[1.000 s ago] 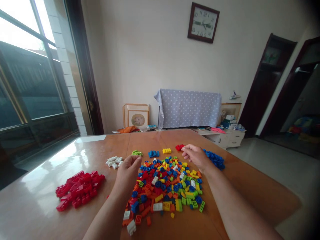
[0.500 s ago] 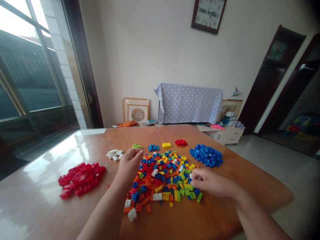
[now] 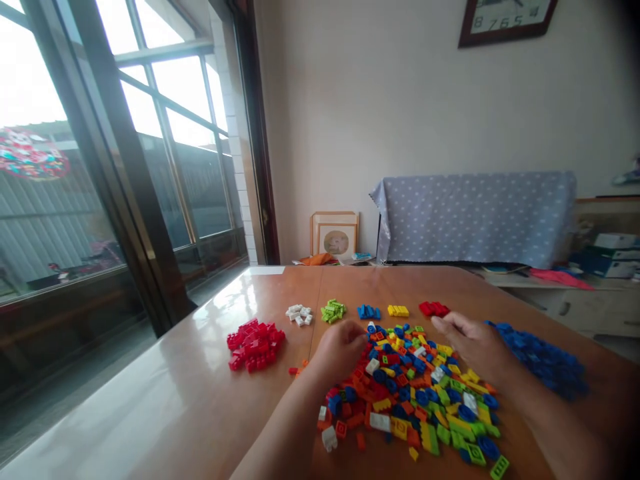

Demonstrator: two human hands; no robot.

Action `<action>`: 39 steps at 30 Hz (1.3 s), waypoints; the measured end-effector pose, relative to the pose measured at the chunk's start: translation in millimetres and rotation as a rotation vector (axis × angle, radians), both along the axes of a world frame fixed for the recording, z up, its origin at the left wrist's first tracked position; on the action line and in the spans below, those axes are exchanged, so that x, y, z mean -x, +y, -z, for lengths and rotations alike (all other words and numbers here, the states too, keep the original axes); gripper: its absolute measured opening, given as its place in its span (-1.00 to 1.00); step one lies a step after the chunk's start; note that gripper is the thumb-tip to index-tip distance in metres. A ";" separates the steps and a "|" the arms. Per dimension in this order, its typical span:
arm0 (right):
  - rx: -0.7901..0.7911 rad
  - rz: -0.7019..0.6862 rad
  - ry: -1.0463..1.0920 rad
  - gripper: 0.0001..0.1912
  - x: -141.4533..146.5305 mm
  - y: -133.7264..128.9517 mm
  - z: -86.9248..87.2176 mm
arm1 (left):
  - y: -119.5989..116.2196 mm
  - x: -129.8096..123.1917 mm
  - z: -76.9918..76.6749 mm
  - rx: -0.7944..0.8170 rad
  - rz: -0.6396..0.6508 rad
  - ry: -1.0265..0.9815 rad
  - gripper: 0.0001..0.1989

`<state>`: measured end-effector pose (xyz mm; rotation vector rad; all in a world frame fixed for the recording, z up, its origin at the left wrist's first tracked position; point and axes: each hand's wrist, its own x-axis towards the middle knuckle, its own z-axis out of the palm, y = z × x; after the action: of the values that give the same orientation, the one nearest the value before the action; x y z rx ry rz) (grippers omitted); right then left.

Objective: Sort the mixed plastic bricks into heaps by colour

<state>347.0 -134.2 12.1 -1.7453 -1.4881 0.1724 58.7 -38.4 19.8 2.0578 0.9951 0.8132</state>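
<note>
A heap of mixed toy bricks (image 3: 400, 400) in several colours spreads over the table before me. My left hand (image 3: 343, 347) is over the heap's left edge, its fingers closed together; anything inside them is hidden. My right hand (image 3: 467, 337) hovers over the heap's far right side, close to a small group of red bricks (image 3: 433, 309). Its fingers are curled in too, and I cannot see what they hold. Behind the heap lie small groups of yellow bricks (image 3: 398, 311), blue bricks (image 3: 369, 312), green bricks (image 3: 333, 311) and white bricks (image 3: 299, 315).
A larger red brick pile (image 3: 256, 345) lies on the left of the brown table (image 3: 195, 407). A big blue brick pile (image 3: 540, 360) sits on the right, partly behind my right forearm. Beyond the table stand a cloth-covered object (image 3: 470, 217) and a framed picture (image 3: 336, 239).
The view has swung left. My right hand has moved from the heap's right edge to near the small red group. My left hand has drawn back from the green bricks, which now show fully.
</note>
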 end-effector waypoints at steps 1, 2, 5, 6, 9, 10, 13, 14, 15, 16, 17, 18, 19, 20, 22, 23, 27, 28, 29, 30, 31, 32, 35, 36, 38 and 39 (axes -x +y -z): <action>-0.025 0.022 -0.044 -0.49 -1.8 2.0 7.3 | 1.0 2.0 -1.8 0.002 -0.017 -0.001 -0.76; -0.038 0.028 -0.091 -0.50 -4.0 2.6 14.6 | 2.4 4.2 -3.9 0.005 -0.044 -0.004 -0.76; -0.037 0.014 -0.191 -0.52 -11.6 0.0 29.9 | 9.3 11.6 -9.4 0.023 -0.137 -0.030 -0.75; -0.045 0.021 -0.200 -0.52 -13.7 -1.2 31.6 | 12.4 14.3 -10.4 0.025 -0.162 -0.045 -0.75; -0.090 0.061 -0.206 -0.54 -16.6 -3.4 29.0 | 22.7 22.5 -9.6 0.017 -0.216 -0.081 -0.74; -0.102 0.064 -0.212 -0.55 -16.2 -3.6 27.0 | 26.1 25.2 -8.4 0.012 -0.232 -0.083 -0.74; -0.106 0.032 -0.240 -0.56 -12.3 -2.8 23.3 | 34.8 33.1 -3.8 -0.009 -0.272 -0.066 -0.78; -0.101 0.017 -0.246 -0.56 -10.6 -2.3 23.3 | 37.0 35.6 -2.2 -0.018 -0.283 -0.045 -0.80; -0.097 0.005 -0.249 -0.56 -9.0 -1.6 23.8 | 38.9 38.0 -0.6 -0.030 -0.290 -0.009 -0.81; -0.092 -0.004 -0.248 -0.56 -7.6 -0.8 24.8 | 40.4 40.3 1.0 -0.043 -0.298 0.044 -0.82; -0.088 -0.010 -0.245 -0.57 -6.6 0.1 25.9 | 41.6 42.3 2.6 -0.055 -0.303 0.110 -0.83; -0.084 -0.014 -0.241 -0.57 -5.8 0.9 27.0 | 42.4 44.0 4.4 -0.067 -0.302 0.189 -0.83; -0.080 -0.017 -0.237 -0.58 -5.5 1.7 28.2 | 43.0 45.3 6.3 -0.078 -0.295 0.267 -0.83; -0.075 -0.018 -0.233 -0.58 -5.4 2.4 29.2 | 43.4 46.0 8.3 -0.086 -0.285 0.337 -0.82; -0.068 -0.013 -0.230 -0.59 -6.0 3.3 31.1 | 43.4 45.7 12.2 -0.087 -0.251 0.429 -0.82; -0.066 -0.009 -0.230 -0.59 -6.4 3.5 31.9 | 43.0 44.7 13.9 -0.085 -0.231 0.449 -0.82; -0.066 -0.017 -0.226 -0.59 -7.8 4.4 34.1 | 39.4 38.5 16.1 -0.078 -0.159 0.478 -0.76; -0.068 -0.023 -0.225 -0.58 -7.9 4.8 34.4 | 38.0 37.2 15.2 -0.075 -0.147 0.486 -0.75; -0.071 -0.028 -0.224 -0.58 -8.0 5.3 34.6 | 36.6 36.3 13.7 -0.069 -0.137 0.495 -0.74; -0.073 -0.031 -0.222 -0.58 -8.1 5.8 34.7 | 35.2 35.8 11.8 -0.062 -0.130 0.504 -0.73; -0.076 -0.029 -0.218 -0.57 -8.0 6.3 34.7 | 33.7 35.8 9.6 -0.054 -0.125 0.512 -0.71; -0.078 -0.027 -0.215 -0.56 -8.0 6.8 34.7 | 32.3 36.3 7.3 -0.046 -0.120 0.519 -0.69; -0.078 -0.018 -0.201 -0.54 -8.2 7.7 34.4 | 29.4 40.3 1.6 -0.023 -0.102 0.541 -0.64; -0.076 -0.018 -0.198 -0.54 -8.4 7.9 34.4 | 29.1 42.3 0.6 -0.014 -0.099 0.547 -0.63; -0.075 -0.024 -0.190 -0.54 -9.0 8.4 34.7 | 30.0 46.3 0.7 -0.004 -0.109 0.549 -0.64; -0.076 -0.028 -0.186 -0.55 -9.3 8.6 35.0 | 31.0 48.0 1.6 -0.003 -0.122 0.546 -0.66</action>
<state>356.3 -125.5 -22.9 -1.7178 -1.6309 -0.0326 10.7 -7.3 18.2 2.2924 1.4183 0.3031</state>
